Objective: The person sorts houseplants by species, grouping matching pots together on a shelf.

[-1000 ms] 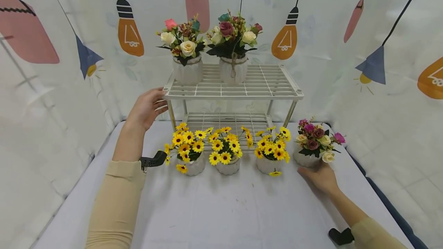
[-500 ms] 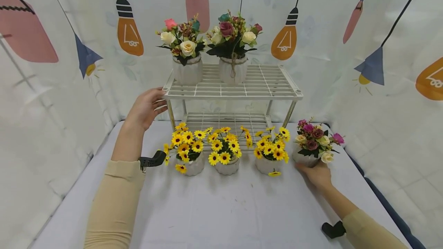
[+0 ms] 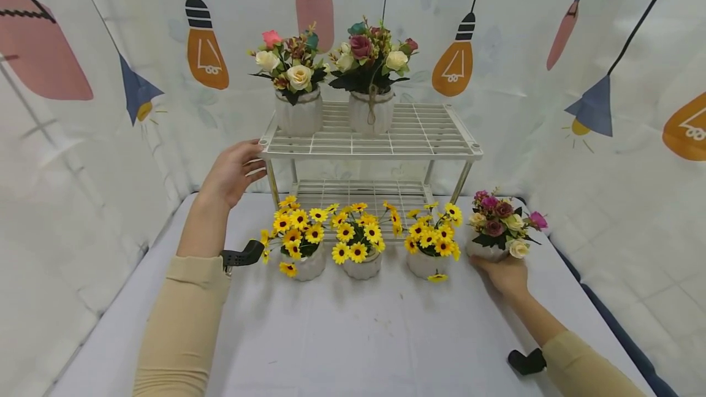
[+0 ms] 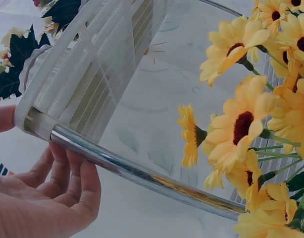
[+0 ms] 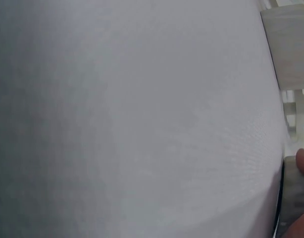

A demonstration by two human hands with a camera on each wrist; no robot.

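Observation:
My left hand (image 3: 233, 170) holds the front left corner of a white two-tier wire shelf (image 3: 425, 133). In the left wrist view, the thumb lies at the shelf's corner and curled fingers (image 4: 90, 186) sit against its underside by the metal post. On the right, my right hand (image 3: 507, 274) grips a whitish pot of purple and cream artificial flowers (image 3: 499, 222) low on its side. The right wrist view catches only part of that pot (image 5: 294, 186) and a bit of the hand at the edge. Two potted rose arrangements (image 3: 298, 112) (image 3: 372, 112) stand on the top tier.
In front of the shelf, three pots of yellow daisies (image 3: 310, 262) (image 3: 363, 265) (image 3: 427, 262) stand in a row on the white tablecloth (image 3: 342, 336). Patterned fabric (image 3: 518, 48) hangs behind and at both sides.
The right hand has shifted slightly left, and the flower pot it grips has tilted a little and risen slightly. The left hand stays at the shelf corner.

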